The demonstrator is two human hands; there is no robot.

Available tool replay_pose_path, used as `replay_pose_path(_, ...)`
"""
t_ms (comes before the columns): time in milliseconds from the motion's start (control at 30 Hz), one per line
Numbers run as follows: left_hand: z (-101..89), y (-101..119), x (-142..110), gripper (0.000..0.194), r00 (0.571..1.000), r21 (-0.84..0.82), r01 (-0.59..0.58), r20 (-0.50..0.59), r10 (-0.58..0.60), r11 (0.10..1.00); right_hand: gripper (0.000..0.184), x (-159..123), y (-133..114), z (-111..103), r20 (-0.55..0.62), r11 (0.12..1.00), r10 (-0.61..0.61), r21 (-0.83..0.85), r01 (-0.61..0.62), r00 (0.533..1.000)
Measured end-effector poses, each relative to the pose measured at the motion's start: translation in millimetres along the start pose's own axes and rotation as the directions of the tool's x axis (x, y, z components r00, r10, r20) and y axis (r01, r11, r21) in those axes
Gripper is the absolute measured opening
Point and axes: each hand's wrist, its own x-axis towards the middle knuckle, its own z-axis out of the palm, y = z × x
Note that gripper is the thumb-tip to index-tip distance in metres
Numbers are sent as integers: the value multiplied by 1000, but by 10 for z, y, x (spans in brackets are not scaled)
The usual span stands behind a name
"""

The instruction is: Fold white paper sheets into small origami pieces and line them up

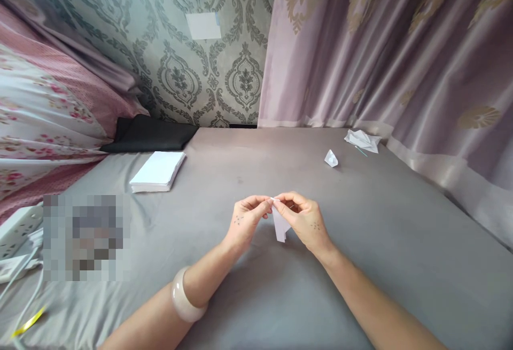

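A small folded white paper (281, 226) hangs between my two hands, just above the grey sheet. With thumb and fingertips pressed together, my left hand (249, 217) pinches its top edge from the left. My right hand (303, 220) pinches the same edge from the right, so the fingertips of both hands nearly meet. Several layers show at the paper's lower end. Part of the paper lies hidden behind my right thumb and fingers. A pale bangle (185, 297) circles my left forearm.
A stack of white paper (157, 171) lies at the back left, before a black cloth (152, 132). A folded paper piece (331, 158) and crumpled papers (363, 140) lie at the back right. Power strips (20, 227) with cables and a yellow strip (30, 322) are at the left.
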Motion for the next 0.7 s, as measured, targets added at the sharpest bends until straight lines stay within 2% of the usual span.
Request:
replay_pose_path(167, -9, 13, 11, 10, 999, 8, 35, -30, -34, 999, 10, -27, -32, 31, -24, 967, -211, -152, 205, 977)
replay_pose_path(367, -37, 27, 24, 6, 998, 34, 57, -12, -56, 998, 16, -41, 23, 32, 33, 848, -431, -327, 417, 902)
replay_pose_path(533, -71, 6, 65, 8, 997, 47, 70, 9, -70, 996, 23, -55, 97, 23, 161, 687, -536, -487, 539, 829)
replay_pose_path(700, -96, -59, 120, 12, 991, -20, 131, 26, -131, 991, 29, -83, 126, 37, 291, 481, -527, -672, 563, 799)
